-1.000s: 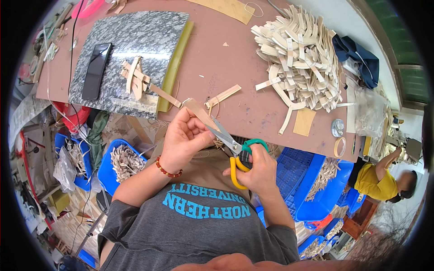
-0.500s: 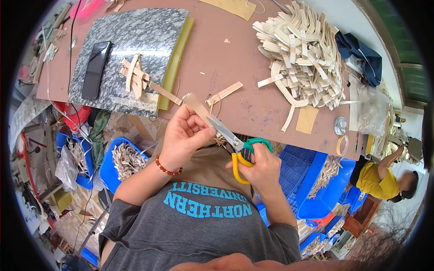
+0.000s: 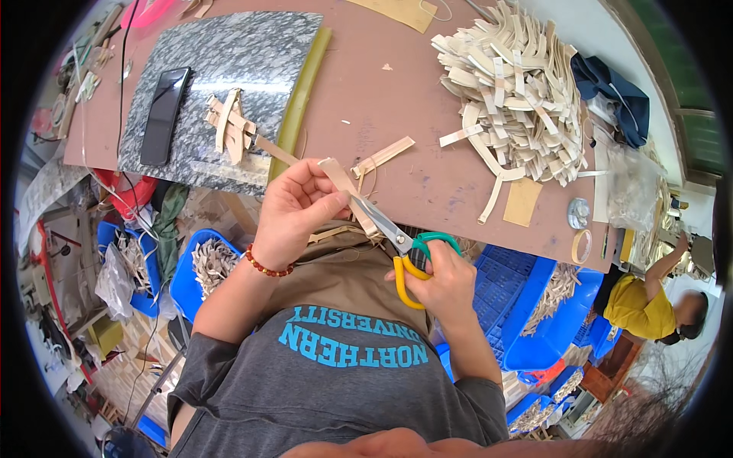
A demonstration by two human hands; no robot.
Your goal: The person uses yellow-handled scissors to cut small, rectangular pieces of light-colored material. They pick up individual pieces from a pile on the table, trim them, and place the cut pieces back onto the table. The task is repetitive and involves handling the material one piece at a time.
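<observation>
My left hand (image 3: pixel 294 217) pinches a flat beige strip (image 3: pixel 341 180) between thumb and fingers, over the table's near edge. Scissors (image 3: pixel 402 243) with one green and one yellow handle are in my right hand (image 3: pixel 447 284), fingers through the loops. Their blades point up and left and lie against the strip; they look nearly closed. Thin thread-like loops hang beside the strip. On the table just beyond it lies another short beige strap piece (image 3: pixel 384 157). A small heap of strap pieces (image 3: pixel 231 126) rests on a grey mottled board to the left.
The grey mottled board (image 3: pixel 252 46) bears a black phone (image 3: pixel 165 114). At the right of the brown table (image 3: pixel 374 84) stands a big pile of beige straps (image 3: pixel 511 99), with a tape roll (image 3: pixel 580 246) nearby. Blue bins (image 3: pixel 527 336) flank me. A person in yellow (image 3: pixel 641 305) works at far right.
My left hand has slid left and a little down along the strip, and its fingers have shifted. The strip's lower end now shows beside the blades. The scissors have barely moved.
</observation>
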